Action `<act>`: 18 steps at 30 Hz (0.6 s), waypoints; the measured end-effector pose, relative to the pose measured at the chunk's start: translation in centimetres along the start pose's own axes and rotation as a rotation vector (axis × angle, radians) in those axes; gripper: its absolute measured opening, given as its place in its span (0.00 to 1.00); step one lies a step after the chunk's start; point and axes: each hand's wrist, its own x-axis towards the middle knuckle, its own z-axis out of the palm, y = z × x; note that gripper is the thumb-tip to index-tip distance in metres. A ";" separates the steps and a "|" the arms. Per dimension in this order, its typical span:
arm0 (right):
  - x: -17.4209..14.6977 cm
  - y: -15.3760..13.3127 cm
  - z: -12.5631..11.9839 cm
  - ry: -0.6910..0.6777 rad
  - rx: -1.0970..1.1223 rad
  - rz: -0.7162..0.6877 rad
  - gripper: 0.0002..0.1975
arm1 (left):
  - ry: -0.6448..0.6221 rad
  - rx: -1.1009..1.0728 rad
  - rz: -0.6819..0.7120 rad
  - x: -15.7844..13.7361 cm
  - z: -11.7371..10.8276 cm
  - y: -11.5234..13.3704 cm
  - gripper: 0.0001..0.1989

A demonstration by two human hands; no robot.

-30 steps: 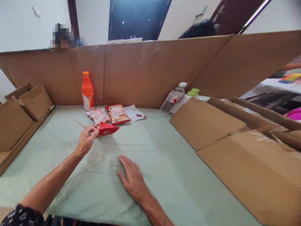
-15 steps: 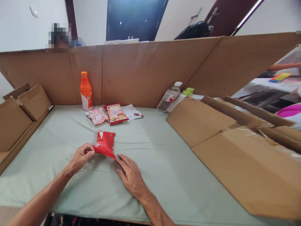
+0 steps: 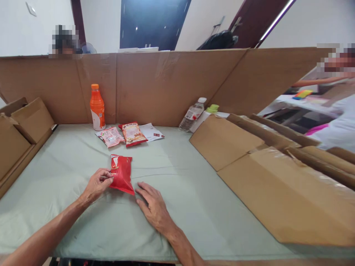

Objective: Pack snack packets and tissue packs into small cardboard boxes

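Note:
A red snack packet lies on the green cloth in front of me, slightly turned. At its left edge, my left hand has thumb and fingers closed on the packet's side. My right hand rests on the cloth just right of the packet's lower corner, fingers spread and apart from it. Farther back lie a pink snack packet, a red and cream snack packet and a white packet, close together. An orange bottle stands upright behind them.
A cardboard wall closes off the back. Open cardboard boxes stand on the left and right. A clear bottle leans beside a green-capped container. Other people are beyond the wall and at the right.
The red packet has turned slightly and its lower corner now sits apart from my right hand's fingertips. My left fingers reach a little further over its edge. The view has shifted right.

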 end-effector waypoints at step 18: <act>3.0 1.5 -3.0 -0.101 0.371 0.144 0.13 | -0.025 0.208 0.294 -0.1 1.2 -2.5 0.20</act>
